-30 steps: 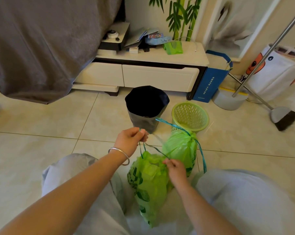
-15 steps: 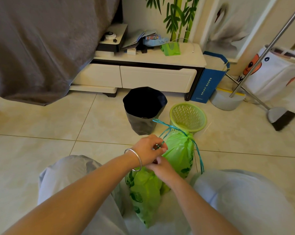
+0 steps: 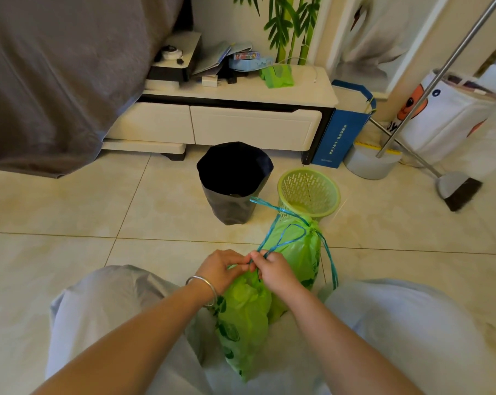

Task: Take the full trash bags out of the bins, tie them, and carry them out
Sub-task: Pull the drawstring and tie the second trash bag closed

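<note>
Two green trash bags lie on the floor between my knees. The near green bag [image 3: 242, 323] has its mouth gathered under my hands. My left hand [image 3: 222, 269] and my right hand [image 3: 273, 270] pinch its blue drawstring [image 3: 281, 238], fingertips nearly touching. Behind it stands the second green bag [image 3: 300, 249], its neck cinched, with blue string ends trailing down its right side. A black-lined bin [image 3: 234, 181] and a bare green mesh bin [image 3: 309, 192] stand further away on the tiles.
A low white cabinet [image 3: 241, 126] with clutter on top runs along the wall. A grey blanket [image 3: 56, 75] hangs at left. A blue box [image 3: 340, 132], a dustpan, a broom [image 3: 457, 189] and a white printed bag [image 3: 446, 118] sit at right.
My hands were apart, the left pulling the string up and away. They have come together above the near bag's mouth, both now pinching the string.
</note>
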